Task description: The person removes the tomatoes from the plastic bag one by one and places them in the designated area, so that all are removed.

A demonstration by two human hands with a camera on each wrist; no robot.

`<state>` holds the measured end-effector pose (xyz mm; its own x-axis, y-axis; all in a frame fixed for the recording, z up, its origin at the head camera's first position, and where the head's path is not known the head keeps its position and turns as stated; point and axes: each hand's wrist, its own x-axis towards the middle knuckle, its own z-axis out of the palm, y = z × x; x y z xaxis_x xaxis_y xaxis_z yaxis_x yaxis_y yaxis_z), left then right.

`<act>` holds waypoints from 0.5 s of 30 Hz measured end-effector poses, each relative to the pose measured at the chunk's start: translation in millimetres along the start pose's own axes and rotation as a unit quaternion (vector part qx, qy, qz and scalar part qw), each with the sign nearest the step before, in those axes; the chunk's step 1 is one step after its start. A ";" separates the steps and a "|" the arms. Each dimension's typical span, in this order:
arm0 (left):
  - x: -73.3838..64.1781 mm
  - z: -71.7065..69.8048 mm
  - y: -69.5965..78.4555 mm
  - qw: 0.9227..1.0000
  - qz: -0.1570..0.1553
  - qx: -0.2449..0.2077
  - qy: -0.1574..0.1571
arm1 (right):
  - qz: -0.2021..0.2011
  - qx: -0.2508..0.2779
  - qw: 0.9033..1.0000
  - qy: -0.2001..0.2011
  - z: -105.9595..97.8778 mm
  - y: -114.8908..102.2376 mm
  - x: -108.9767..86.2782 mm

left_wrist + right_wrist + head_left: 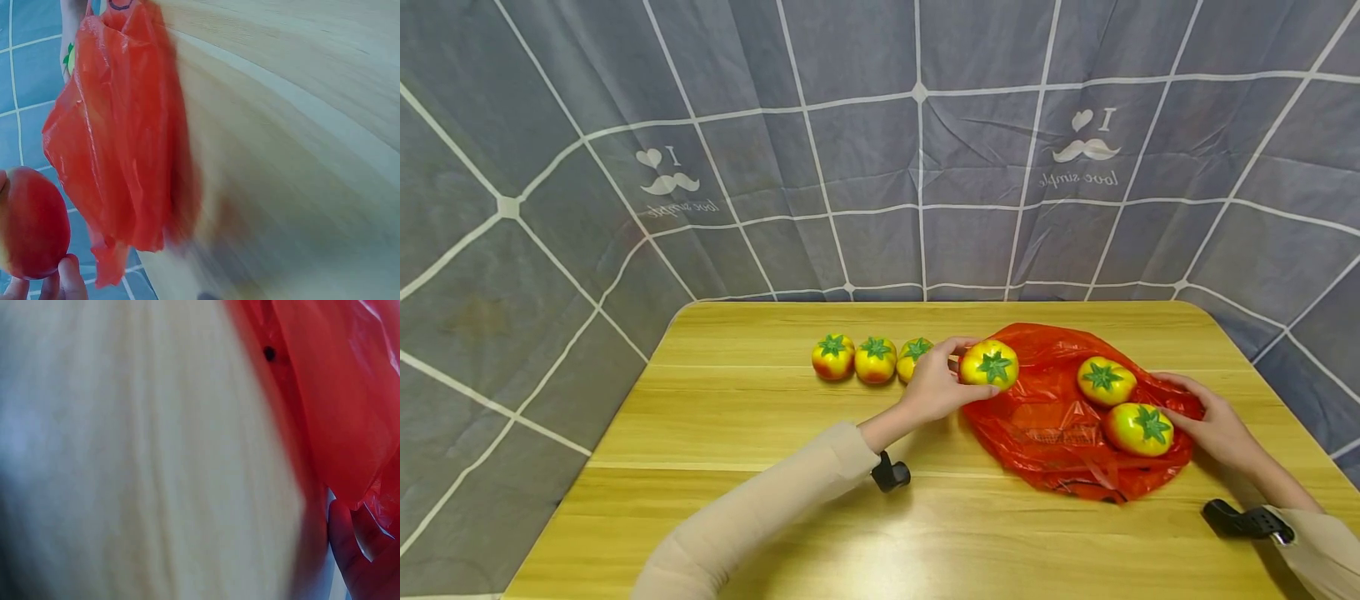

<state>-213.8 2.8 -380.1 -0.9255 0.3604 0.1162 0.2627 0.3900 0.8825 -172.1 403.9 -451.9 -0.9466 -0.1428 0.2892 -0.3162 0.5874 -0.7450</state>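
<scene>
**Held Fruit at Left Edge of Red Plastic Bag**

The held fruit (988, 365), yellow and red with a green star-shaped calyx, is at the left edge of the red plastic bag (1045, 412). The left hand (936, 383) grips it, with fingers on the far side and thumb on the near side. The right hand (1225, 433) grips the right edge of the bag.

Two matching fruits lie at the right of the bag, within its rim: a far fruit (1105, 381) and, just beside it, a near fruit (1138, 429). Whether the right thumb touches the near fruit cannot be determined. Faint print on the bag is illegible.

To the left of the left hand, three more such fruits form a row: left fruit (832, 357), middle fruit (876, 360) and right fruit (912, 357), the last partly covered by the hand.

All stand on a wood-grain table (700, 417). Beyond its far edge hangs a grey curtain (977, 250) with white grid lines. Two mirrored prints on it read "I", a heart, a moustache and "love simple".
</scene>
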 end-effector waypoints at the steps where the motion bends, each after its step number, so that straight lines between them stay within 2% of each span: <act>1: -0.9 -1.0 -1.5 1.000 0.000 -0.002 0.003 | -0.002 0.000 1.000 0.000 0.3 0.4 0.0; 15: -19.8 -15.5 -15.3 0.999 0.001 -0.025 0.040 | -0.006 0.006 1.000 -0.001 2.1 -0.6 0.3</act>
<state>-203.7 -23.5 -388.8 -0.9444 0.2909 0.1532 0.2530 0.3453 0.9038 -172.3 401.8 -452.6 -0.9427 -0.1516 0.2974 -0.3287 0.5760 -0.7484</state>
